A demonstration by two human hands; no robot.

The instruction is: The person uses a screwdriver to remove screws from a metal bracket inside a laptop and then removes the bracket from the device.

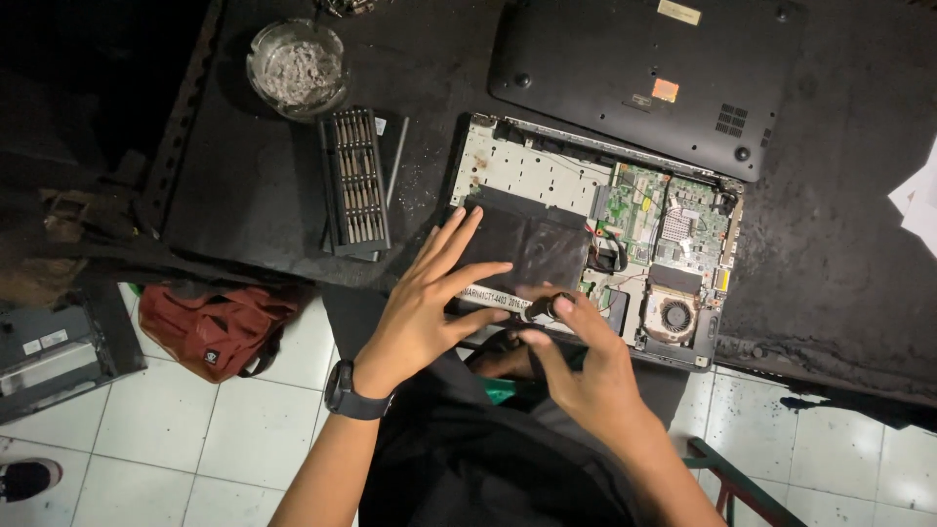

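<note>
Bottom cover's already off; the black plastic laptop base panel [644, 73] lies w/ its inner... no, outer side up beyond the opened laptop chassis [586, 234]. The flat black battery pack [522, 249] is still seated, front-left in the chassis. Your left hand [429, 303] rests spread on it; right hand [581, 366] pinches a small dark screwdriver handle [542, 307] at the battery's front edge.

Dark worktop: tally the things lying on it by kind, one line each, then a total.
Opened laptop, circuit boards showing: 1
Removed black bottom cover: 1
Screwdriver bit set: 1
Glass ashtray: 1
Total: 4
The left hand rests on the laptop's battery; the right hand pinches a small dark tool at the near edge.
</note>
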